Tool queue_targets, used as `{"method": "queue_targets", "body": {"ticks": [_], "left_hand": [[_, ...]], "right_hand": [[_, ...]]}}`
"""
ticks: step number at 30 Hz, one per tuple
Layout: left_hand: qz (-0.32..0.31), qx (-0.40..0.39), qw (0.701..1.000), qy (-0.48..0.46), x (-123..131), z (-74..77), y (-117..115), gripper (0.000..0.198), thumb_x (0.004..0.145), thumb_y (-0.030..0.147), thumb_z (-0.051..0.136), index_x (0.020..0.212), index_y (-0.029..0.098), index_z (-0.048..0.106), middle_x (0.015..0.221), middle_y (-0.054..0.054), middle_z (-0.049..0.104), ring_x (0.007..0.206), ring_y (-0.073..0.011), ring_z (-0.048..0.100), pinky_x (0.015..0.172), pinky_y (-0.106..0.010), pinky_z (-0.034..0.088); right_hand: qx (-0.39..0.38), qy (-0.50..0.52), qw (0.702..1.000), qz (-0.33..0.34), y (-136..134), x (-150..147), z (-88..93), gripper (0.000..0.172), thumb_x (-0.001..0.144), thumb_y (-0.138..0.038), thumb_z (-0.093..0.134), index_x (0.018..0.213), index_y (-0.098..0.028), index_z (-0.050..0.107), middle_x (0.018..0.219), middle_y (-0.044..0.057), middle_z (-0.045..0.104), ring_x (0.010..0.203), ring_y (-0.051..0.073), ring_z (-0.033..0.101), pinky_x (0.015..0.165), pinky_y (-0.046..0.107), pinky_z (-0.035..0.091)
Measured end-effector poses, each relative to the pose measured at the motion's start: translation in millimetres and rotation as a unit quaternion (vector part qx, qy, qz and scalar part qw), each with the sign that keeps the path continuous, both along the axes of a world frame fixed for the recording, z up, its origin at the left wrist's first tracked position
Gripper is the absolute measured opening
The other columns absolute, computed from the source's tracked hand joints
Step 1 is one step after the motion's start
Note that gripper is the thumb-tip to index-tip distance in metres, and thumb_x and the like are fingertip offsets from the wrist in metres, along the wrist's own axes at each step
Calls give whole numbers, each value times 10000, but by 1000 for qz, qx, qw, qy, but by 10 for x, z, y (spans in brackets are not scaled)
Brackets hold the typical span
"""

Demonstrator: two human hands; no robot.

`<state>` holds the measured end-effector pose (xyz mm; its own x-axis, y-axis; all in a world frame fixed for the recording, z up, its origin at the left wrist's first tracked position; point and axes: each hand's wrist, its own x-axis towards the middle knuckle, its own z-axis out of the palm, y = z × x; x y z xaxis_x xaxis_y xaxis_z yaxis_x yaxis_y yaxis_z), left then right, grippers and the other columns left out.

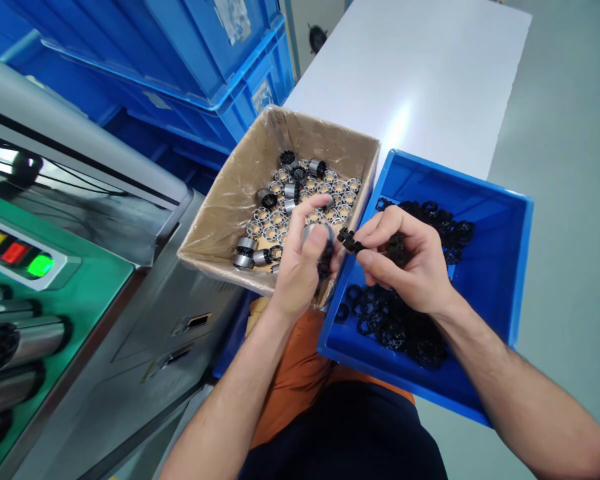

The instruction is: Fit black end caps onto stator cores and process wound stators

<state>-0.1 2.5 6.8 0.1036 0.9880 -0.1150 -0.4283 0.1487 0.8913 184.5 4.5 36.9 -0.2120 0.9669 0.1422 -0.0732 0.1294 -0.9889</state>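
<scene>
My left hand (303,263) is over the near right part of a plastic-lined carton (225,193), its fingers wrapped round a metal stator core (310,233) with black plastic at its lower side; the palm hides part of it. Close by on the right, my right hand (410,257) pinches a black plastic ring (349,241) between thumb and fingertips, edge towards the core but apart from it. Another black ring (396,248) shows within the same hand. Inside the carton stand rows of silver stator cores (330,190); several carry black rings, some lying on their sides.
Below my right hand a blue bin (500,267) holds piles of black rings (390,327). A white table (420,60) extends beyond it. To the left is a machine with a green panel (95,260) and lit buttons; blue crates (180,60) are stacked behind the carton.
</scene>
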Motion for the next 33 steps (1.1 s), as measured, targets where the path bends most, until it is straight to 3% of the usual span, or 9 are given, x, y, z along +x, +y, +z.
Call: {"method": "queue_targets", "body": {"ticks": [2,8,13,21,26,28,30,33], "left_hand": [[-25,-3,1000,2,-19,-14,-13,607,1120,780,709,1531,337,646,770,23,658,554,-168,603,504,-312,467],[-74,8,997,17,-35,-80,-47,605,1130,893,580,1193,294,628,682,42,606,522,-163,552,497,-287,440],[-94,13,995,19,-30,-46,-96,524,1184,810,550,1296,300,606,689,50,615,540,-165,539,521,-280,445],[-100,64,991,56,-37,-86,-132,461,1216,736,553,1262,282,623,788,10,607,618,-164,564,566,-305,455],[-119,79,987,71,-80,-85,-75,480,1173,721,669,1355,277,640,845,16,627,614,-153,559,563,-306,449],[-123,83,982,117,-191,-67,35,446,1153,669,724,1346,276,639,811,32,610,592,-154,536,562,-306,429],[-88,92,962,242,-344,-54,181,341,1147,568,740,1296,276,647,792,34,599,626,-175,533,624,-319,431],[-61,93,877,467,-548,-62,378,173,1108,398,713,1214,270,663,857,-2,647,751,-232,578,779,-356,461]], "right_hand": [[10,4,1000,-2,21,-9,6,479,882,-561,1109,893,-261,736,903,15,822,603,159,707,678,375,710],[15,9,999,-42,32,-15,-39,495,754,-538,1199,1046,-266,905,888,8,880,720,199,835,750,346,755],[-20,8,999,-43,-1,-60,-50,540,730,-562,1202,1127,-277,970,854,13,888,657,210,829,666,354,758],[-34,11,999,-21,33,-20,-53,485,629,-460,1250,973,-254,979,815,14,874,676,199,817,685,337,748],[-17,34,999,-18,63,-68,-152,457,668,-468,1238,950,-251,954,824,-2,861,660,156,778,635,284,670],[-39,18,999,-27,115,-36,-190,496,677,-520,1230,917,-236,902,748,-23,810,599,132,708,551,254,589],[-86,11,995,-50,192,36,-215,576,720,-615,1193,839,-241,771,595,-72,672,473,102,551,432,229,435],[-137,26,986,-88,300,151,-229,747,803,-775,1091,777,-275,536,538,-114,495,406,79,382,365,225,281]]}}
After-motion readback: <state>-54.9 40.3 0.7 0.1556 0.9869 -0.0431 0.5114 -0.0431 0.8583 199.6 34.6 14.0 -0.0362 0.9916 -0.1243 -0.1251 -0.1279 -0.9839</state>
